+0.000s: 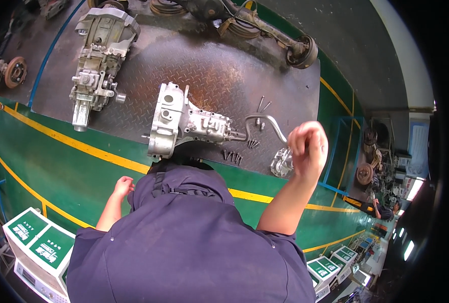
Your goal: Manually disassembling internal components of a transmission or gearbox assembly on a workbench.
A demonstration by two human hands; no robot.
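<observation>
a: workshop floor, green paint with yellow lines, and a dark checker-plate surface carrying the parts. what's nearest the hands?

b: the right hand is raised over the plate's near right corner, fingers curled shut into a fist. it looks closed around the end of a bent metal crank handle, though the grip itself is hidden behind the knuckles, so i can't be certain.

a: and where does that handle run?

b: from the fist it curves up and left toward the tail end of the aluminium gearbox. the gearbox lies on its side, long axis roughly left to right, bell housing at the left, narrow output end pointing right toward the handle.

a: so the gearbox sits left of the right hand?

b: yes, to its left and a little farther from the body. the right hand is clearly the nearer one. the left hand hangs low beside the dark blue coverall, off the plate, fingers loosely bent, holding nothing that i can see.

a: anything loose nearby?

b: a scatter of bolts just below the gearbox's tail, and a small aluminium housing just beside the right wrist. a second gearbox lies well apart at the far left.
</observation>
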